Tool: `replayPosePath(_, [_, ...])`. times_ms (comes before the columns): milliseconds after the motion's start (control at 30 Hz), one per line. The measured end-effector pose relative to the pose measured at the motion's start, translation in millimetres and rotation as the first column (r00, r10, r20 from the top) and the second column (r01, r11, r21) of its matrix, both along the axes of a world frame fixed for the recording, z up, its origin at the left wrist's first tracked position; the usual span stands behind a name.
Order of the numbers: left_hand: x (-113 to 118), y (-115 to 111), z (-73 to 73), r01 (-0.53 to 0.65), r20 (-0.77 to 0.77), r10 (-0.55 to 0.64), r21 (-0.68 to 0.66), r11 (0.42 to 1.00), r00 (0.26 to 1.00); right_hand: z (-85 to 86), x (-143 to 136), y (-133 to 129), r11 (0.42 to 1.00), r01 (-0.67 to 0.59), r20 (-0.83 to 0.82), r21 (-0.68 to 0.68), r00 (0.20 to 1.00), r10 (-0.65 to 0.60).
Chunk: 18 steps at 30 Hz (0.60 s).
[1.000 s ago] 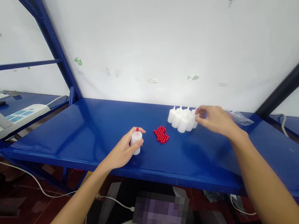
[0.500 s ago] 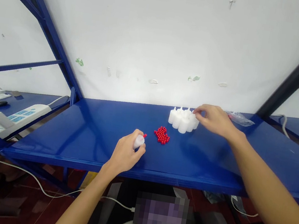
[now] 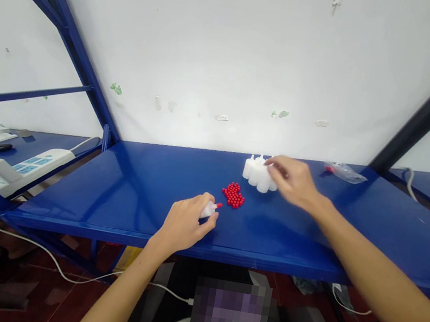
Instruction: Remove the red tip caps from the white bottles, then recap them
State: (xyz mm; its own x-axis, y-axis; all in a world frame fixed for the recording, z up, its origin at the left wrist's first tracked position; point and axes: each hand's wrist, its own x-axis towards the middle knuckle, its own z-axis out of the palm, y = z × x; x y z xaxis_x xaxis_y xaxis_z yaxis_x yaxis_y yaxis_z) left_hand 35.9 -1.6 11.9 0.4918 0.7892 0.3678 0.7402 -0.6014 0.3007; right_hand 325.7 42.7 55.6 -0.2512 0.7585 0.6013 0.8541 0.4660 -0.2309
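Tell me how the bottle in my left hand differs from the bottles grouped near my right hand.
The held bottle wears a red cap; the grouped bottles show bare white nozzles, where visible. The held bottle is tilted in the left hand, while the grouped bottles stand upright on the table. Both have white bodies.

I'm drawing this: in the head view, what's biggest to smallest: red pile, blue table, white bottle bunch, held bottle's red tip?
1. Blue table
2. White bottle bunch (partly hidden)
3. Red pile
4. Red tip

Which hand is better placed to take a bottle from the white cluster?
Probably the right hand: it is at the white bottles, while the left hand holds a red-tipped bottle.
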Motion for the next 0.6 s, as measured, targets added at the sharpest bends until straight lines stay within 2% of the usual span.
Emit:
replayPosePath(67, [0.5,-0.3,-1.1,0.020,-0.044,-0.019,0.022,1.000,0.999,-12.5,-26.6,-10.4,0.953,-0.293,0.124,-0.085,0.945,0.301])
replayPosePath(133, [0.0,0.0,-2.0,0.043,-0.078,-0.040,0.043,0.998,0.996,-25.3,-51.4,-18.6,0.889,-0.438,0.266,-0.135,0.848,0.459])
replayPosePath(233, [-1.0,0.6,-2.4,0.101,-0.128,-0.092,0.065,0.993,0.987,-37.6,-73.3,-23.9,0.852,-0.513,0.395,-0.107,0.764,0.510])
replayPosePath(367, [0.0,-0.3,-1.9,0.175,-0.163,-0.162,0.072,0.982,0.973,-38.4,-75.1,-24.9,0.830,-0.552,0.405,-0.082,0.742,0.534])
replayPosePath(500, [1.8,-2.5,-1.3,0.196,-0.153,-0.183,0.074,0.978,0.971,-33.3,-73.3,-28.6,0.813,-0.565,0.321,-0.138,0.751,0.577])
replayPosePath(600, [1.6,-3.3,-1.3,0.165,-0.151,-0.149,0.099,0.981,0.977,-31.4,-72.0,-29.9,0.780,-0.580,0.170,-0.234,0.766,0.620])
